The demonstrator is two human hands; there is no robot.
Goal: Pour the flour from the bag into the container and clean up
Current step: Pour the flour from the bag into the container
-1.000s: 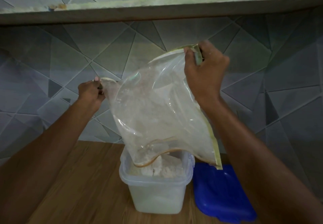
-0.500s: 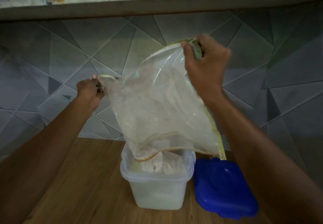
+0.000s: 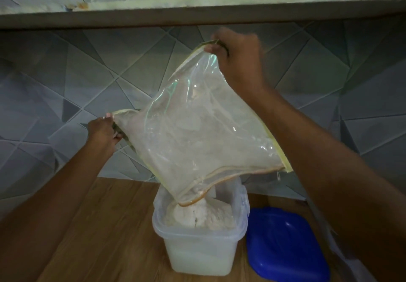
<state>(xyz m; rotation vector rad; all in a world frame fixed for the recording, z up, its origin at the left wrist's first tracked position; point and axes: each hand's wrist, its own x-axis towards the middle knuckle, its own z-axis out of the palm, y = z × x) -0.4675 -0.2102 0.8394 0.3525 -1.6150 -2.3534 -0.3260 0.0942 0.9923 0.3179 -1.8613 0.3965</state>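
Head view: the clear plastic bag hangs upside down above the container, which stands on the wooden surface towards its back edge, near the tiled wall. The left hand pinches one bottom corner of the bag, low and to the left. The right hand grips the other corner much higher, just under the shelf. The hands are well apart, so the bag is stretched and tilted. Its open mouth sags down inside the container's rim, just above a lumpy heap of flour. A blue lid lies just beside the container on its right.

The bag looks nearly empty, with a dusty film clinging to its walls. To finish well, keep the mouth inside the rim and shake gently with both corners held taut, so that the last flour slides down rather than puffing over the edge. The heap already stands high at the middle, so spilling onto the surface is the risk.
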